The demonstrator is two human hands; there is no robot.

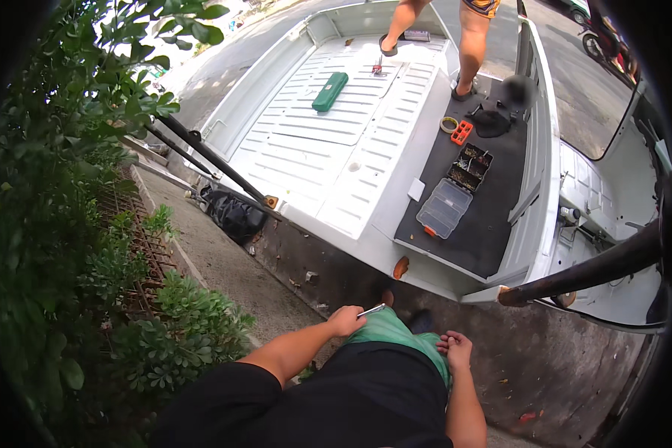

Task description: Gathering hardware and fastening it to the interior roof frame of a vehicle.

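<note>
Slim silver tool (372, 310) juts from our left hand (346, 321), whose fingers are clamped on its near end; it points up and to the right, just above our green shorts (388, 328). Our right hand (455, 349) is at the other side of the shorts, fingers curled, and we cannot tell whether they close on anything. Our black shirt (351, 396) fills the space between our forearms. To our left, leafy shrubs (190, 313) crowd the edge of the pavement, and farther along it a black bag (233, 211) slumps on the ground.

Ahead of us is a white vehicle bed (299, 157), with a dark mat (470, 243) along its lower right part. Nearest us on that mat we see an organizer box (446, 207), opened out: its clear lid toward us, its filled compartments beyond, and a white card (417, 189) beside it. Past the box lie an orange tray (461, 132), a yellowish roll (449, 125) and a crumpled black item (491, 122). On the raised ribbed surface we see a green case (330, 91) and, farther off, a small red tool (377, 69). Another person's legs (474, 45) stand at the far end, and a motorcycle (606, 51) is on the road beyond.
</note>
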